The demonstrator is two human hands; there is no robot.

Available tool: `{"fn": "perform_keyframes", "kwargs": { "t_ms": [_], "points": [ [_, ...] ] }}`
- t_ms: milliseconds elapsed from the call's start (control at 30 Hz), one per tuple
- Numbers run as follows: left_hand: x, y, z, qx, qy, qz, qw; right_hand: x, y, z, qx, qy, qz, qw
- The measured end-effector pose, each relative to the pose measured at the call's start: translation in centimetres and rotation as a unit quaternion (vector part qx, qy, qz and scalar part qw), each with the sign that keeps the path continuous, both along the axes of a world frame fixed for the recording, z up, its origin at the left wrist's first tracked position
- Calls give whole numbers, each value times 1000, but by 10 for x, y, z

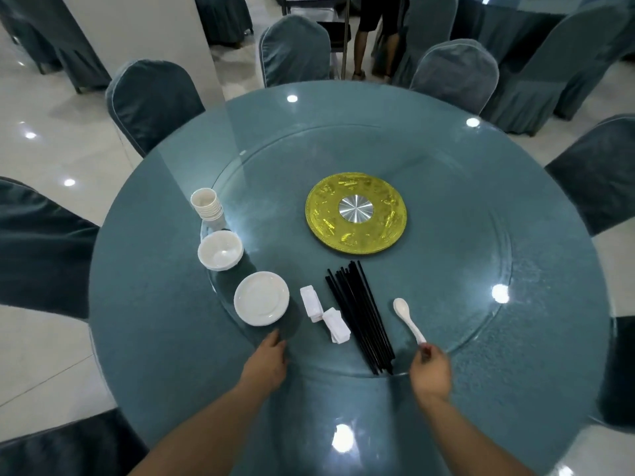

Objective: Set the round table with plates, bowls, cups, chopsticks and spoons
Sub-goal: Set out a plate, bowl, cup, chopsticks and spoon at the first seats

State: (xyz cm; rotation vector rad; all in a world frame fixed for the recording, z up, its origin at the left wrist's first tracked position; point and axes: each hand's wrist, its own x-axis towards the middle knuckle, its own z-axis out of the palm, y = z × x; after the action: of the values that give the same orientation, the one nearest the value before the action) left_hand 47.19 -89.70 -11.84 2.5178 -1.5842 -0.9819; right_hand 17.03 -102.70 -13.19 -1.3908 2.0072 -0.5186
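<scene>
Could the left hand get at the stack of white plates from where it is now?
Probably yes. The left hand lies open just short of the plates, which sit at the near edge of the glass turntable. Nothing lies between them, and the right hand, holding the spoon, is off to the side.

White spoon (409,320), handle pinched, beside black chopsticks (360,317)

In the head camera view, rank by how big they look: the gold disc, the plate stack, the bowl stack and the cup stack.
1. gold disc
2. plate stack
3. bowl stack
4. cup stack; it sits farther away, so this is unsure.
</scene>
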Motion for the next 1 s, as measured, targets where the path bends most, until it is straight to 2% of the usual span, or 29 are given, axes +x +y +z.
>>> {"fn": "perform_keyframes", "kwargs": {
  "t_ms": [167,267,400,533,800,1000],
  "points": [
    [-5,1,-14,51,-23,-59,997,21,23,5,-2,16,38,999],
    [-6,0,-17,60,-33,-82,994,43,35,11,-3,27,107,994],
    [-9,3,-18,66,-26,-126,990,67,58,13,15,77,256,964],
    [-16,3,-15,60,-7,-176,983,84,66,13,46,121,363,923],
    [-12,20,-19,40,22,-283,958,94,79,16,61,185,418,887],
    [-9,38,-22,36,13,-284,958,92,86,14,63,197,420,884]
  ]
}}
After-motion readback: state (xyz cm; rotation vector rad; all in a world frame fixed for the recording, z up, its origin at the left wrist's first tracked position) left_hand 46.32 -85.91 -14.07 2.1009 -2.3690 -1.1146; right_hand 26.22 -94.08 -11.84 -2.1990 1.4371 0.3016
